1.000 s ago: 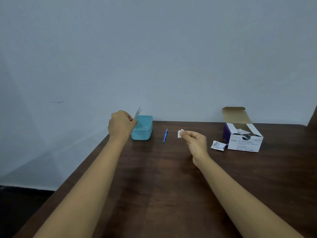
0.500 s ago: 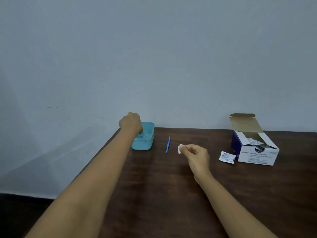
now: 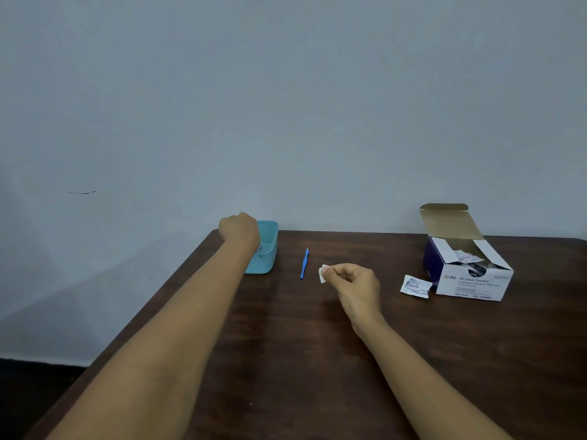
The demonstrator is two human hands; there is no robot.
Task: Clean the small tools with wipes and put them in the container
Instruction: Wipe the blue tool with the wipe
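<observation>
My left hand (image 3: 239, 230) hangs knuckles-up over the left side of the teal container (image 3: 269, 246) at the table's back left. Its fingers curl down behind the back of the hand, so what they hold is hidden. A thin dark sliver shows inside the container by the wrist. A slim blue tool (image 3: 304, 264) lies on the wood just right of the container, pointing away from me. My right hand (image 3: 355, 282) hovers to the right of the blue tool and pinches a small white wipe (image 3: 323, 274) between thumb and fingertips.
An open box of alcohol swabs (image 3: 470, 277) stands at the back right, with a torn wipe wrapper (image 3: 415, 286) lying at its left. The dark wooden table (image 3: 317, 360) meets a pale wall behind, and its left edge drops to a dark floor.
My left hand, which held metal tweezers up beside the container, has lowered over the container, and the tweezers no longer stick out. My right hand kept its pinch on the wipe.
</observation>
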